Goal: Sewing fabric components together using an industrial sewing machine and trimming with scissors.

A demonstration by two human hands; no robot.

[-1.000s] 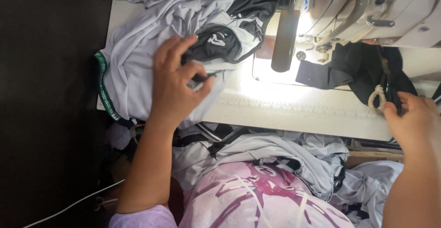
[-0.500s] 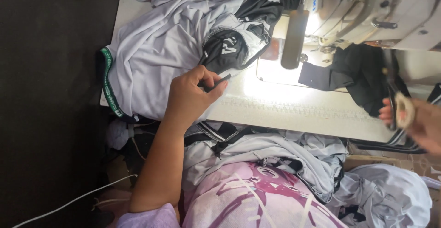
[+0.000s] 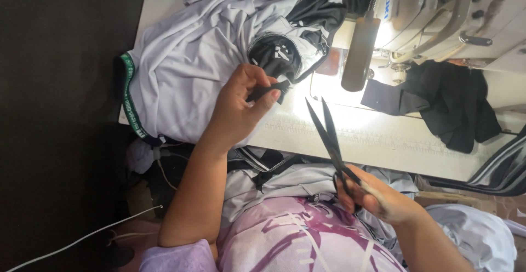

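Scissors [image 3: 329,140] sit in the right hand [image 3: 378,198], handles mostly buried in the clenched grip, blades parted and pointing up toward the lamp-lit surface [image 3: 383,140], long axis running near-upright and leaning left. Left hand [image 3: 238,110] pinches a black strip [image 3: 268,90] just left of the blade tips, its far end lost under the grey garment [image 3: 192,69]. Sewing machine [image 3: 449,14] is cut off at the top edge.

This is a garment sewing workshop. An industrial sewing machine [image 3: 438,14] with a lit lamp [image 3: 359,53] stands at the far right of the white tabletop [image 3: 383,140]. Grey garments [image 3: 192,58] pile up on the left, and black scissors [image 3: 329,135] are at hand.
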